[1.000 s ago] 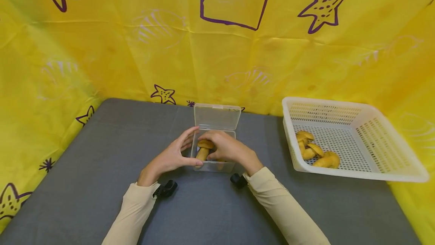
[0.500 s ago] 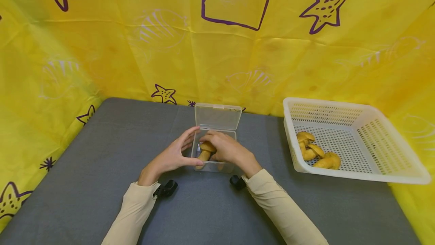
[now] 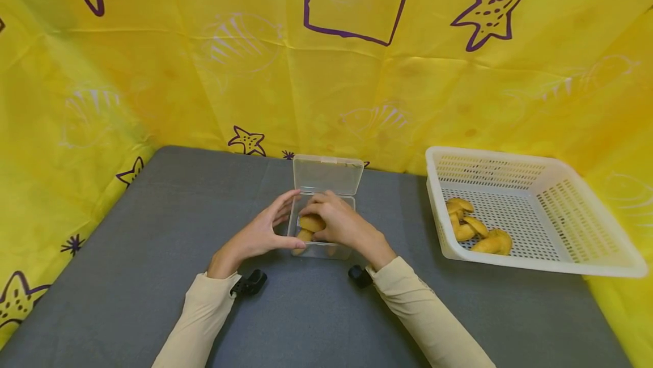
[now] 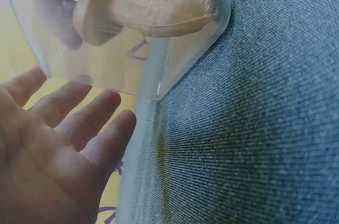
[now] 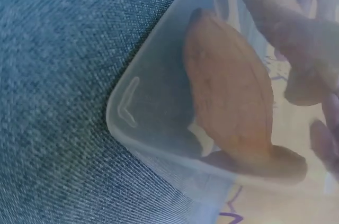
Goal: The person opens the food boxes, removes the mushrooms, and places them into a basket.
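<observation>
Box and edges: the transparent box [image 3: 318,252] sits mid-table, its lid [image 3: 328,176] hinged up at the far side, near where the gray table [image 3: 138,254] meets the yellow cloth [image 3: 168,90]. Gray surface extends to the box's left as far as the table's slanting edge, and also runs between the box and the white basket [image 3: 561,268], well apart on the right. The two forearms enter from the near side, one on each side of the box. Several more mushrooms [image 3: 496,241] lie in the basket's near-left corner.

Fingers: right hand [image 3: 339,223] reaches inside the box, fingers curled over the cap of the left mushroom [image 3: 312,222], thumb on the nearer side; it pinches the mushroom between them. Stem end is down by the near-left corner, cap higher. A second mushroom [image 5: 230,81] leans beside the right wall, partly under the hand in the head view. Left hand [image 3: 261,233] frames the box's left side, fingers spread and fairly straight, thumb at the near corner; firmness of contact cannot be told.

Against half a second ago: the cap has turned, less stem shows, and the right knuckles sit slightly higher. Left hand, lid and basket contents appear unchanged.
</observation>
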Demonstrator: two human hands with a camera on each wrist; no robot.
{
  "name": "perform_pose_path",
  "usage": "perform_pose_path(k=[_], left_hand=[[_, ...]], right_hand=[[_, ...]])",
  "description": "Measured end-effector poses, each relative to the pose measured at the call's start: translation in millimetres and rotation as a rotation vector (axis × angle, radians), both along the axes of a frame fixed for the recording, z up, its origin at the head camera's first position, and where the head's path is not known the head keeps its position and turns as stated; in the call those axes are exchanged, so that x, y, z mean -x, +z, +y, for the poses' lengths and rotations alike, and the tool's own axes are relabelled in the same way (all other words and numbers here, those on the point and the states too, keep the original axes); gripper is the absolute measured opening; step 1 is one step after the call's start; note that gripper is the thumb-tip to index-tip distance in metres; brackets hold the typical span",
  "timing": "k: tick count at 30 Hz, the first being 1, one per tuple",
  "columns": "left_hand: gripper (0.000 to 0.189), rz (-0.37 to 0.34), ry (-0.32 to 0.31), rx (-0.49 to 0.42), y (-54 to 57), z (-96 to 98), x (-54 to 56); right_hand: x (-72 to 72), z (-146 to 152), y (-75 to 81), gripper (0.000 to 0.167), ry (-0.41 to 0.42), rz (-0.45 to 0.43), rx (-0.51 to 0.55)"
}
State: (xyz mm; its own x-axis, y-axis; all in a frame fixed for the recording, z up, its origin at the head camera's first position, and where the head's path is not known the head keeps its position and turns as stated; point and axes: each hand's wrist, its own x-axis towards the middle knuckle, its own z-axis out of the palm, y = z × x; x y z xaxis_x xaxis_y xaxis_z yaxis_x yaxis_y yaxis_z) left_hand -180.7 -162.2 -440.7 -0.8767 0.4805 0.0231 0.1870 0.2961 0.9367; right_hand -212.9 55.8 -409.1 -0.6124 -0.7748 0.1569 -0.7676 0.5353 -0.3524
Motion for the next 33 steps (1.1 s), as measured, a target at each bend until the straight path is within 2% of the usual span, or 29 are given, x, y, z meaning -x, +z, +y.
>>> perform_pose_path(k=[3, 9, 13, 18, 25, 33], left_hand=[[0.101, -0.003, -0.003, -0.002, 0.7, -0.6, 0.0], [0.102, 0.003, 0.0, -0.011, 0.2, -1.1, 0.0], [0.102, 0.005, 0.001, -0.014, 0.0, -1.0, 0.1], [0.102, 0.001, 0.001, -0.008, -0.1, -0.7, 0.0], [0.102, -0.008, 0.008, -0.005, 0.7, -0.6, -0.2], [0.102, -0.007, 0.012, 0.0, 1.5, 0.6, -0.2]], right_hand=[[0.4, 0, -0.4, 0.041, 0.013, 0.01, 0.027], [0.4, -1, 0.1, 0.037, 0.009, -0.082, 0.037], [0.3, 0, 1.6, 0.036, 0.004, -0.111, 0.019], [0.5, 3, 4.7, 0.039, 0.007, -0.119, 0.044], [1.5, 16, 16.2, 0.041, -0.013, -0.058, 0.09], [-0.9, 34, 27.5, 0.041, -0.087, -0.099, 0.225]])
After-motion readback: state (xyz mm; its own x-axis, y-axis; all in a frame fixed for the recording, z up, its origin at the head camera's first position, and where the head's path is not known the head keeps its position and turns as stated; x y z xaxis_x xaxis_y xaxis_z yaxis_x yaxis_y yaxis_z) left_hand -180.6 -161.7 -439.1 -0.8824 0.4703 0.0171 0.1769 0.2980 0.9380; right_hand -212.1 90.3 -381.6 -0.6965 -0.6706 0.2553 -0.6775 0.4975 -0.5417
